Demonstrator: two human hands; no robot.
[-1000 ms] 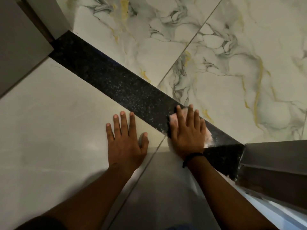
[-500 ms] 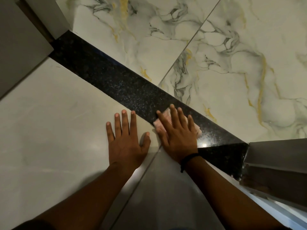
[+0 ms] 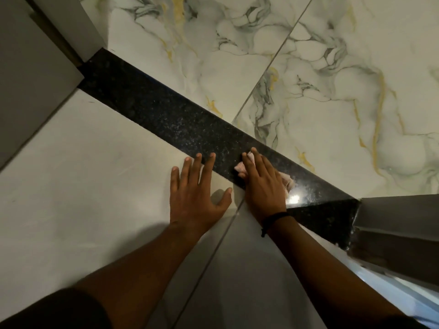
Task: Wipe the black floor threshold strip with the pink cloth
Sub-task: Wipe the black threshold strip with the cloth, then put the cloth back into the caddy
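Right hand [image 3: 262,186] lies flat, fingers together, pressing the pink cloth [image 3: 286,180] onto the black threshold strip [image 3: 166,115] at lower right of centre; cloth edges show at the fingertips and along the hand's right side. Left hand [image 3: 197,191] is spread, palm down on the pale tile [image 3: 83,174] just beside the strip, bracing. Strip right of the cloth shows a bright glossy glint, judged wiped. The long run toward the upper left looks speckled and dull: probably left to do. Wiping under way, under half done.
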